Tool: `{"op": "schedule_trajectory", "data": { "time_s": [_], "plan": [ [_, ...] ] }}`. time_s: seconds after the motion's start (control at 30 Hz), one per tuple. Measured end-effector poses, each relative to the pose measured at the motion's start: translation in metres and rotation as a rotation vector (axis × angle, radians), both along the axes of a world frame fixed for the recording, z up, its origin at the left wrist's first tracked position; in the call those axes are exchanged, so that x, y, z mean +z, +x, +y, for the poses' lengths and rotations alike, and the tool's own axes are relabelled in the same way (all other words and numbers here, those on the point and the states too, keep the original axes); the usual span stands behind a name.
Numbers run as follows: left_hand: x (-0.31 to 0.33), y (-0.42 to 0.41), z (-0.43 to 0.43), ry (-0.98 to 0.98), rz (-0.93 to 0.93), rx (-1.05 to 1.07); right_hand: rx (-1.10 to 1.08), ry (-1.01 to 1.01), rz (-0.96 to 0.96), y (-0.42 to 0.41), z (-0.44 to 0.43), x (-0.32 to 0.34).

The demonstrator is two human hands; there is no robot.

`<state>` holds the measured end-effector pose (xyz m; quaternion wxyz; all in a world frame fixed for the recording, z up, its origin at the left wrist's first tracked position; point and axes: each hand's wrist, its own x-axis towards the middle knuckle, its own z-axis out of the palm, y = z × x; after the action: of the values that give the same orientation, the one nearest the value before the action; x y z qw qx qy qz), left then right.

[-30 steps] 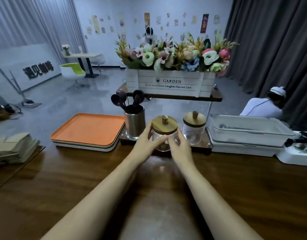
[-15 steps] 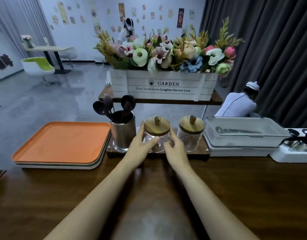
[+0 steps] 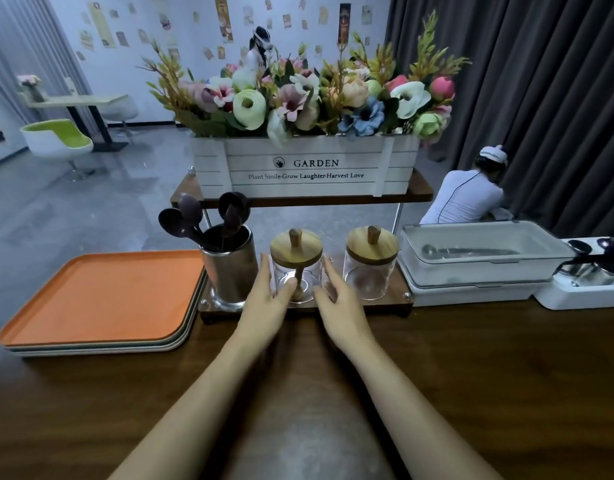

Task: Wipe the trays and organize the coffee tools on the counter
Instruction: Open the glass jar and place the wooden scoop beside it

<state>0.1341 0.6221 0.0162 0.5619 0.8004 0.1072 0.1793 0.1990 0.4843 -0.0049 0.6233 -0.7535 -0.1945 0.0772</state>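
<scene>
A dark wooden counter (image 3: 471, 375) runs across the near part of the scene, with a grey floor, a paper-dotted wall and dark curtains beyond it. On the counter's far edge sits a small two-level wooden rack (image 3: 305, 304); its upper shelf carries a white flower box (image 3: 309, 168) marked GARDEN, filled with mixed blooms. On the lower level, from left to right, stand a metal cup (image 3: 229, 268) holding dark spoons (image 3: 191, 220), a glass jar (image 3: 296, 268) with a wooden lid, and a second lidded jar (image 3: 371, 268). Left of the rack lies a stack of trays (image 3: 101, 299), the top one orange. Right of it rests a clear lidded box (image 3: 482, 258) with a metal utensil inside, then a white base (image 3: 582, 292) bearing metal coffee tools.

Both bare hands reach to the first jar. The left hand (image 3: 267, 303) is loosely spread on the jar's left side, thumb against the glass front. The right hand (image 3: 340, 306) is likewise spread on the jar's right side, fingers beside the glass; whether they press it cannot be told. Neither hand is closed around the jar, which stands upright on the rack.
</scene>
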Motion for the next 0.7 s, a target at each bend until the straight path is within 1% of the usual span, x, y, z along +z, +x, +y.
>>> {"op": "schedule_trajectory", "data": {
  "time_s": [0.07,0.13,0.2,0.3,0.37,0.43,0.53,0.6,0.7],
  "plan": [
    [-0.006,-0.014,-0.014,0.009,-0.067,0.129,-0.028,0.064,-0.014,-0.009,-0.015,-0.002],
    [-0.017,-0.027,-0.028,0.034,-0.115,0.276,-0.103,0.124,-0.002,-0.014,-0.033,-0.008],
    [-0.023,-0.032,-0.043,0.095,-0.175,0.338,-0.206,0.174,0.006,-0.017,-0.054,-0.011],
    [-0.018,-0.022,-0.065,0.148,-0.244,0.259,-0.318,0.186,-0.051,-0.014,-0.077,-0.009],
    [-0.016,-0.005,-0.076,0.120,-0.229,0.164,-0.349,0.154,-0.091,-0.010,-0.088,-0.003],
    [-0.017,0.013,-0.083,0.054,-0.166,0.083,-0.345,0.120,-0.118,-0.003,-0.092,0.000],
    [-0.013,0.035,-0.098,-0.026,-0.102,-0.026,-0.294,0.078,-0.070,0.009,-0.091,0.002],
    [-0.011,0.047,-0.105,-0.068,-0.094,-0.055,-0.259,0.031,-0.054,0.017,-0.090,0.004],
    [-0.011,0.059,-0.109,-0.079,-0.078,-0.043,-0.206,-0.014,-0.056,0.025,-0.088,0.009]
  ]
}}
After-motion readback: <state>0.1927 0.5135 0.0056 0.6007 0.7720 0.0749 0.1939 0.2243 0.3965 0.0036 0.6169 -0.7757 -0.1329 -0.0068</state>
